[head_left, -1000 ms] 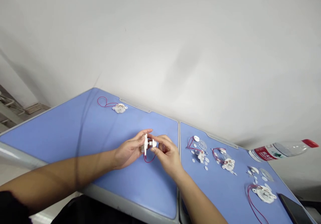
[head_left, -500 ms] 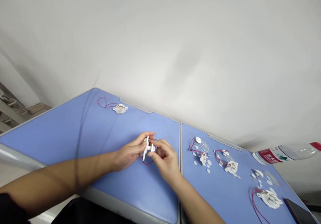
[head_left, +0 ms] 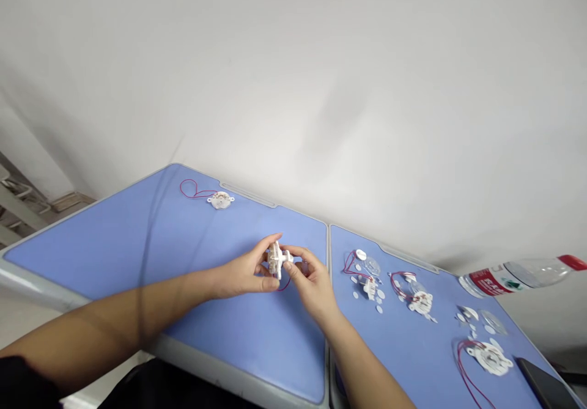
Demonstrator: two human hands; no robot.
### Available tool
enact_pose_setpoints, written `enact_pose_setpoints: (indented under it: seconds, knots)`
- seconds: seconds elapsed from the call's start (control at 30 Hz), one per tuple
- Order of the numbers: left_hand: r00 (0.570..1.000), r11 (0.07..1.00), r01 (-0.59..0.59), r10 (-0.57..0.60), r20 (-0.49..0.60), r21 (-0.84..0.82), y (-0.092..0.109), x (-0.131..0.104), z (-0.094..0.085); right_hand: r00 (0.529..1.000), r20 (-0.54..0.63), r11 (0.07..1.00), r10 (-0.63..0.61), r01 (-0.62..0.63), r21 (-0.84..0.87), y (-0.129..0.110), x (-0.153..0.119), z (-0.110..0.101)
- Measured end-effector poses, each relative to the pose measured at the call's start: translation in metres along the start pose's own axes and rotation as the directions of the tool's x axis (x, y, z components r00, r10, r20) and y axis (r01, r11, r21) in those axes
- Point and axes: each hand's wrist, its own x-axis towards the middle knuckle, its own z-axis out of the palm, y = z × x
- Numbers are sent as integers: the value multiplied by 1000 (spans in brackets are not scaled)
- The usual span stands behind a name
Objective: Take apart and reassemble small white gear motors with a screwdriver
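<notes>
Just above the left table, a round white plastic housing [head_left: 276, 260] is held on edge between my two hands. A short white knob [head_left: 287, 256] sticks out of its right side, and a red wire hangs below. My left hand [head_left: 245, 276] grips the housing with fingers over the top and thumb at the bottom edge. The knob is pinched by my right hand [head_left: 315, 283] between thumb and index finger; its other fingers are curled and partly hidden. Whether knob and housing are one piece I cannot tell.
A similar white housing with a red wire [head_left: 221, 200] lies at the back left. On the right table [head_left: 380, 360] are several wired housings [head_left: 490, 358], clear covers [head_left: 493, 321] and small white discs. A water bottle [head_left: 509, 277] and a black phone [head_left: 543, 384] lie farther right.
The housing has turned, showing more of its ribbed side, and moved slightly right. My left thumb has shifted from its face down to the lower edge. The right hand still pinches the knob.
</notes>
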Motion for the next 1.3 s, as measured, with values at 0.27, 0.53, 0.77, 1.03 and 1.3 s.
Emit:
enact_pose_setpoints:
  seconds: [0.27,0.53,0.77,1.03,1.3]
  knots:
    - [983,1000,26,-24,-181,10,1,6,9,1000,-23,1000,-1,0,-19,-8,1,6]
    - [946,995,-42,67,-318,87,10,4,5,996,-56,997,75,-74,12,-13,3,-7]
    - [955,997,-77,69,-288,-14,15,4,5,998,-54,999,20,-18,42,-19,5,-22]
    - [959,998,-42,51,-278,39,11,2,8,1000,3,999,-15,15,47,-15,5,-13]
    - [968,998,10,5,-250,60,12,0,8,998,60,999,-33,31,25,-14,5,-18]
